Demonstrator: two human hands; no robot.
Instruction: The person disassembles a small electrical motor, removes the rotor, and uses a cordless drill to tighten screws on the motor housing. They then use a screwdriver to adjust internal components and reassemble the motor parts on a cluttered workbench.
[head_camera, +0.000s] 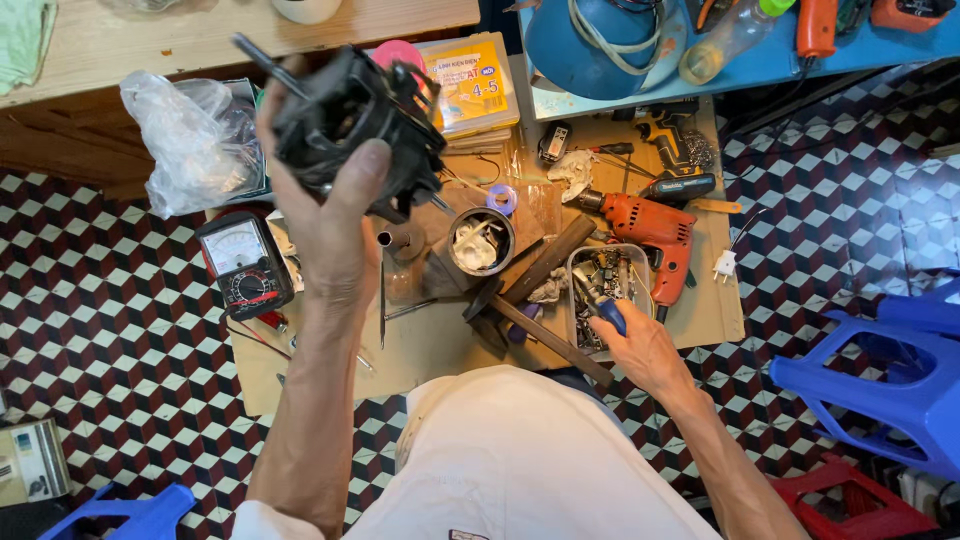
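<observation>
Black ribbed motor housing (355, 125) gripped in left hand (330, 215).

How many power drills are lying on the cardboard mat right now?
2. An orange corded drill lies beside the clear parts tub that the right hand reaches into; a dark cordless drill lies at the mat's far edge. Others could be hidden under clutter.

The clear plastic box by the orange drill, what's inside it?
The clear plastic box holds a jumble of small metal parts. The right hand reaches in, gripping a blue-handled tool. Its tip and the parts beneath are covered, so I cannot tell them apart.
</observation>
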